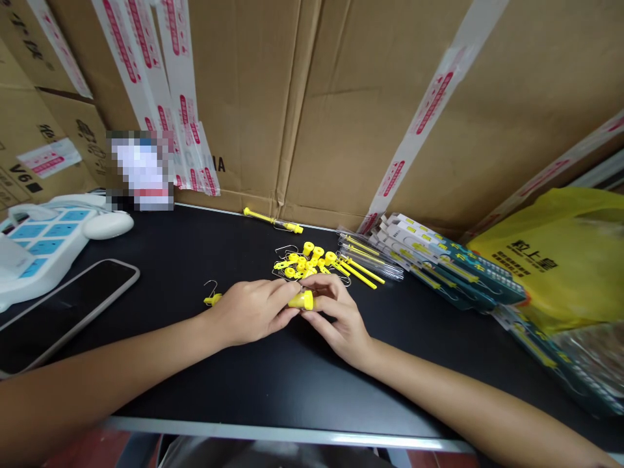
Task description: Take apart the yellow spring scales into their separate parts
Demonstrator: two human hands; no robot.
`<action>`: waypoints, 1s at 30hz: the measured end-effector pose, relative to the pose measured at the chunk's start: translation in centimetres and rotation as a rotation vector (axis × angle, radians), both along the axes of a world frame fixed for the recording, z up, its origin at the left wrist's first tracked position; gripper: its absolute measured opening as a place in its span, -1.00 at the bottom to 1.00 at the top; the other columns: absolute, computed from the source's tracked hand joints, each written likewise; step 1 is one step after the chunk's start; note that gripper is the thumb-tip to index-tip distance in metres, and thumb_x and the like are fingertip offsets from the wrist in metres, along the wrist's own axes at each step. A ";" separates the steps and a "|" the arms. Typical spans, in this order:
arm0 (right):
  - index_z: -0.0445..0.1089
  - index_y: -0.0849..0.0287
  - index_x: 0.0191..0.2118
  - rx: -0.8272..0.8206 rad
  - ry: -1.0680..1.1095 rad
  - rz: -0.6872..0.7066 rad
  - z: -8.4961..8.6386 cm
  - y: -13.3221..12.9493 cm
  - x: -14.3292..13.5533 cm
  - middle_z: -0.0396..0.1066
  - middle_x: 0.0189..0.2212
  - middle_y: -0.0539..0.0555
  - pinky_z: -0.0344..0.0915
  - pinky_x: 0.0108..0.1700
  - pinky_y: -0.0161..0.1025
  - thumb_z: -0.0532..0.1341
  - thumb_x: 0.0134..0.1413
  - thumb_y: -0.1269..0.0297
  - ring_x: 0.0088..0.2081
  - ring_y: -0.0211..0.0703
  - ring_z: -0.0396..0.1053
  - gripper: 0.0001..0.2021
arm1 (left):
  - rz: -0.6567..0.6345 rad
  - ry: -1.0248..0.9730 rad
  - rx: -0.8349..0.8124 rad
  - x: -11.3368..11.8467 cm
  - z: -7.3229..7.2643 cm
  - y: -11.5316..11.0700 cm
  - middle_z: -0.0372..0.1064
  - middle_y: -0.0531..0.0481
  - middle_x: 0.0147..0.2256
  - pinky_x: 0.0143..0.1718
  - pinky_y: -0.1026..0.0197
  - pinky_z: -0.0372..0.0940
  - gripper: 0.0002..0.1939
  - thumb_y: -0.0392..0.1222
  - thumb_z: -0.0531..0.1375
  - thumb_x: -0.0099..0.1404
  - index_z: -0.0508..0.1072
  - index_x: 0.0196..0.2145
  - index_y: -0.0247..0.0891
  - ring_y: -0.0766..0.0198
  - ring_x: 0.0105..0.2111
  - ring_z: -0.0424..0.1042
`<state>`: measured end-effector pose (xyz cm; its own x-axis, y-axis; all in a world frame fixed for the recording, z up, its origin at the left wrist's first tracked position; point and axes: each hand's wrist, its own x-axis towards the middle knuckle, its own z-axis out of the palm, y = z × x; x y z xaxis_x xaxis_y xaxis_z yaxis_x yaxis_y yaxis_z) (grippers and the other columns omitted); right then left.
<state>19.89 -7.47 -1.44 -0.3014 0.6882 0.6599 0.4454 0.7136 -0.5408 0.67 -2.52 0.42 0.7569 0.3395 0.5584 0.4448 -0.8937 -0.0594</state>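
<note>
Over the near middle of the black table, my left hand is closed on a yellow plastic piece with a flared round end. My right hand meets it from the other side, its thumb and fingers curled around that flared end. The rest of the piece is hidden by my fingers. Just beyond both hands lies a pile of small yellow plastic parts with wire hooks. One yellow part with a metal hook lies to the left, beside my left wrist.
Thin yellow rods and clear tubes lie right of the pile. An assembled yellow tool rests farther back. Packaged cards and a yellow bag stand right. A phone and power strip are left; cardboard backs the table.
</note>
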 end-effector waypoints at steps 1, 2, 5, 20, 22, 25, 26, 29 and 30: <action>0.39 0.10 -0.29 0.039 -0.015 -0.023 -0.1 0.0 0.0 0.17 -0.04 0.12 0.33 -0.08 -0.06 0.18 0.11 0.43 -0.08 -0.09 0.25 -0.91 | 0.011 0.008 0.000 0.0 0.0 0.0 0.44 0.03 -0.35 -0.46 0.29 0.28 -0.80 -0.16 -0.10 0.38 0.25 -0.18 -0.25 0.27 -0.39 0.48; 0.39 0.08 -0.28 0.078 -0.031 -0.047 -0.1 0.0 0.1 0.13 -0.01 0.12 0.35 -0.10 -0.06 0.19 0.10 0.44 -0.08 -0.09 0.24 -0.89 | 0.023 0.017 -0.004 0.0 0.0 0.1 0.44 0.02 -0.34 -0.46 0.29 0.28 -0.80 -0.16 -0.10 0.38 0.25 -0.17 -0.25 0.26 -0.39 0.48; 0.39 0.06 -0.26 0.164 -0.085 -0.086 -0.2 0.0 0.2 0.08 0.04 0.10 0.36 -0.11 -0.04 0.21 0.07 0.46 -0.08 -0.09 0.21 -0.85 | 0.054 0.064 -0.028 0.0 0.0 0.1 0.44 0.03 -0.32 -0.51 0.27 0.28 -0.80 -0.15 -0.11 0.39 0.23 -0.15 -0.24 0.24 -0.41 0.48; 0.32 0.11 -0.24 0.301 -0.234 -0.050 -0.3 0.2 0.6 0.14 0.04 0.15 0.37 -0.14 -0.06 0.20 0.06 0.51 -0.09 -0.09 0.25 -0.83 | 0.096 0.229 -0.130 0.0 0.8 -0.1 0.42 0.02 -0.29 -0.50 0.25 0.31 -0.80 -0.16 -0.07 0.37 0.21 -0.10 -0.23 0.20 -0.38 0.48; 0.34 0.12 -0.23 0.317 -0.249 -0.052 -0.3 0.3 0.8 0.17 0.01 0.15 0.36 -0.15 -0.07 0.20 0.05 0.50 -0.10 -0.09 0.26 -0.83 | 0.099 0.231 -0.162 0.0 0.9 -0.1 0.43 0.02 -0.31 -0.50 0.26 0.31 -0.80 -0.16 -0.06 0.36 0.23 -0.12 -0.23 0.21 -0.39 0.48; 0.36 0.11 -0.23 0.329 -0.261 -0.060 -0.2 0.4 0.9 0.21 -0.01 0.15 0.34 -0.15 -0.08 0.21 0.05 0.48 -0.11 -0.09 0.27 -0.83 | 0.104 0.239 -0.201 0.0 1.0 0.0 0.45 0.01 -0.33 -0.50 0.29 0.30 -0.80 -0.16 -0.06 0.36 0.25 -0.14 -0.25 0.23 -0.40 0.48; 0.37 0.11 -0.24 0.320 -0.265 -0.067 -0.2 0.4 0.9 0.21 -0.01 0.15 0.34 -0.14 -0.07 0.21 0.05 0.47 -0.10 -0.07 0.27 -0.84 | 0.105 0.232 -0.200 0.0 0.9 0.0 0.45 0.01 -0.33 -0.49 0.29 0.30 -0.80 -0.16 -0.05 0.36 0.25 -0.13 -0.25 0.24 -0.40 0.48; 0.37 0.11 -0.28 0.254 -0.290 -0.119 0.0 0.3 0.8 0.20 0.02 0.16 0.30 -0.09 -0.01 0.20 0.07 0.42 -0.07 -0.03 0.25 -0.91 | 0.099 0.165 -0.158 -0.1 0.5 0.1 0.45 0.00 -0.29 -0.46 0.29 0.30 -0.79 -0.15 -0.06 0.37 0.27 -0.14 -0.25 0.25 -0.37 0.48; 0.37 0.11 -0.28 0.220 -0.302 -0.138 0.1 0.2 0.7 0.18 0.03 0.17 0.28 -0.06 0.01 0.19 0.08 0.39 -0.07 -0.02 0.25 -0.93 | 0.095 0.128 -0.134 -0.1 0.3 0.1 0.45 0.00 -0.29 -0.44 0.29 0.30 -0.78 -0.14 -0.07 0.38 0.28 -0.14 -0.26 0.25 -0.36 0.48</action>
<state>20.64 -7.29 -1.33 -0.4190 0.5877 0.6921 0.6608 0.7202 -0.2115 0.59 -2.40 0.71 0.7797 0.4778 0.4046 0.5242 -0.8516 -0.0044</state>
